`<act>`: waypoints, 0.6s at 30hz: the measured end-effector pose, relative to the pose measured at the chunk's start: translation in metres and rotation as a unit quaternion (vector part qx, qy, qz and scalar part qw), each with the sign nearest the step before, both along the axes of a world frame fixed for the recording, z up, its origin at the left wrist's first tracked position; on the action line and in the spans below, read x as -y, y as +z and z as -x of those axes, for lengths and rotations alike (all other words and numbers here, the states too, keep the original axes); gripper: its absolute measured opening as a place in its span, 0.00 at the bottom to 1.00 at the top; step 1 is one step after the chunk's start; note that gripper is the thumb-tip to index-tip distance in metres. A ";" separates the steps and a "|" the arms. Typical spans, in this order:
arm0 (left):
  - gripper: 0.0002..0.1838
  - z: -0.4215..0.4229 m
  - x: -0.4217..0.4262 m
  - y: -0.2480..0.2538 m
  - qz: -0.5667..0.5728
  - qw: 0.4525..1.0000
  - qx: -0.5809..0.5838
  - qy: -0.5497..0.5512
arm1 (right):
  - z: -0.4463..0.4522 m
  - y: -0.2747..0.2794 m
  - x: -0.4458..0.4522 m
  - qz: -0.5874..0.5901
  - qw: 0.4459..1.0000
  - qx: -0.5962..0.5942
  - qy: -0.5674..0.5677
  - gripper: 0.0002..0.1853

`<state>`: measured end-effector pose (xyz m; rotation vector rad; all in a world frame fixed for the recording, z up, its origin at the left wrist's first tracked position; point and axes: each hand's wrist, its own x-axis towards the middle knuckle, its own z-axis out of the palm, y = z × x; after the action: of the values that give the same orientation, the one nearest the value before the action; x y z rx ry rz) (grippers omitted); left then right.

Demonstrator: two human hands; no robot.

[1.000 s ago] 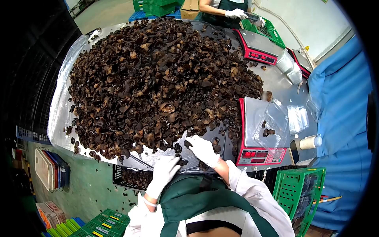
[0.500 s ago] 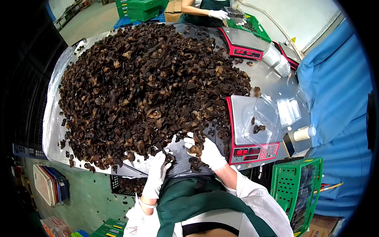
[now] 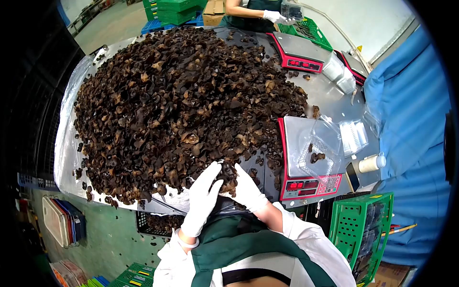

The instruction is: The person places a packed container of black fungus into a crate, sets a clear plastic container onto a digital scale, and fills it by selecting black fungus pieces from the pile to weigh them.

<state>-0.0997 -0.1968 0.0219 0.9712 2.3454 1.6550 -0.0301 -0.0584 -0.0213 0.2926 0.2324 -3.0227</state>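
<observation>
A large heap of dark brown wood ear mushrooms [image 3: 181,105] covers most of the metal table. At its front edge my gloved left hand [image 3: 203,198] lies with fingers stretched out and thumb apart, its fingertips touching the mushrooms. Facing it, my gloved right hand [image 3: 249,191] curves around a small clump of wood ear mushrooms [image 3: 229,183], between fingers and thumb. Part of that clump is hidden by the hands. Right of my hands stands a red scale [image 3: 311,186], bearing a clear plastic tray [image 3: 318,155] with a few mushroom pieces in it.
Stacked clear trays [image 3: 353,136], a white roll [image 3: 372,162] and a phone-like dark object [image 3: 352,177] lie right of the scale. A green crate [image 3: 358,229] stands below. Across the table, a co-worker's gloved hands [image 3: 277,17] hold a box near another scale [image 3: 299,52].
My two hands have come closer together at the heap's edge. The left moved up and right and its fingers straightened, with no mushroom piece visible in it now. The co-worker's box has shifted slightly.
</observation>
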 end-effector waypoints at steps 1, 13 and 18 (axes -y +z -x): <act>0.19 0.000 0.004 -0.001 -0.008 0.998 -0.065 0.016 | -0.001 0.003 0.000 -0.019 1.000 -0.002 -0.017 0.23; 0.14 -0.025 0.009 -0.027 0.061 0.997 0.042 0.029 | 0.013 -0.014 0.017 -0.207 0.960 0.103 -0.155 0.12; 0.11 -0.026 0.009 -0.020 0.047 0.998 -0.034 -0.003 | 0.011 -0.011 0.019 -0.008 0.984 0.107 -0.140 0.10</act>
<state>-0.0735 -0.2058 0.0019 1.0306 2.4359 1.5180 -0.0414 -0.0772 -0.0319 0.7034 0.2126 -3.2269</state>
